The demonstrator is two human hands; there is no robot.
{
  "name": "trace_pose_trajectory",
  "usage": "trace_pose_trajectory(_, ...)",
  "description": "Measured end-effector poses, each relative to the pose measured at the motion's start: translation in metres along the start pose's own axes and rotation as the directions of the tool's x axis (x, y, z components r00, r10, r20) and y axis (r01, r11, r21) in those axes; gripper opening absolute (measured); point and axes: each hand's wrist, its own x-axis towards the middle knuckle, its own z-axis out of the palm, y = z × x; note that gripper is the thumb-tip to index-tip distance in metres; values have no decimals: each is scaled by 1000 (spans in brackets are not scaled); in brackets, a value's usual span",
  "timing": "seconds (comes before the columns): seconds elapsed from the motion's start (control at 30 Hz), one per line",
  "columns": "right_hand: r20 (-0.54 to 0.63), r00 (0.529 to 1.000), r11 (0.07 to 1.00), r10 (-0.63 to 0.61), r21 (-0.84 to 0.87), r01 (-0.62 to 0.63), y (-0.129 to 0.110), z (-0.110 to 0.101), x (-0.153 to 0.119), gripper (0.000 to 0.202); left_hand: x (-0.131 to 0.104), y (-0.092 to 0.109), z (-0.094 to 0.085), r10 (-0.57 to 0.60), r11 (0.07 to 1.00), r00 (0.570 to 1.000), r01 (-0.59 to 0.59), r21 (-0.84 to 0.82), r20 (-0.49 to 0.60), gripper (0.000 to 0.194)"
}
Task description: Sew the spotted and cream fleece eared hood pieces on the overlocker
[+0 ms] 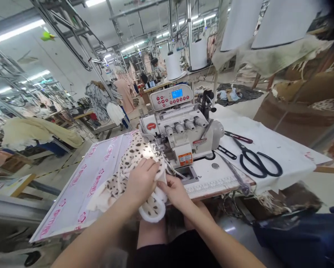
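Note:
A white fleecy fabric piece with dark spots point(132, 154) lies bunched at the front of an overlock sewing machine point(180, 130), partly under its lit needle area. My left hand point(144, 176) is closed over the cloth just in front of the presser foot, its fingertips bent down onto it. Close by on the right, my right hand point(174, 188) pinches the cloth's edge between thumb and fingers. A loop of the fabric with a thick white edge hangs over the table's front edge, above my lap.
Right of the machine lie black-handled scissors point(260, 163), a dark red-handled tool point(239, 137) and a black slotted piece point(227, 152) on the table. White thread cones point(174, 66) stand behind. A printed sheet point(88, 175) covers the left tabletop. A cardboard box point(292, 111) stands at right.

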Motion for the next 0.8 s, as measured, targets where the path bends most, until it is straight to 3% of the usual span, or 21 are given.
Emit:
trace_pose_trajectory(0.07,10,1000,1000,16,-16,-16,0,-1,-3,25,-4,-2,5,49,998,998,-49,-30,-29,41)
trace_pose_trajectory(0.17,44,998,998,35,-51,-33,-3,-7,-7,24,-11,-5,8,33,997,998,-37,-66,-52,45)
trace_pose_trajectory(0.33,130,989,996,68,-71,-59,-22,-23,-12,23,-12,-4,4,22,996,1000,-22,-85,2,47)
trace_pose_trajectory(0.67,77,996,951,34,-310,-9,-20,-21,-18,32,-4,-2,7,-3,986,1000,7,-166,22,40)
trace_pose_trajectory(0.8,77,996,932,36,-363,-5,-21,-22,-11,30,5,-4,4,-77,963,993,98,-253,89,31)
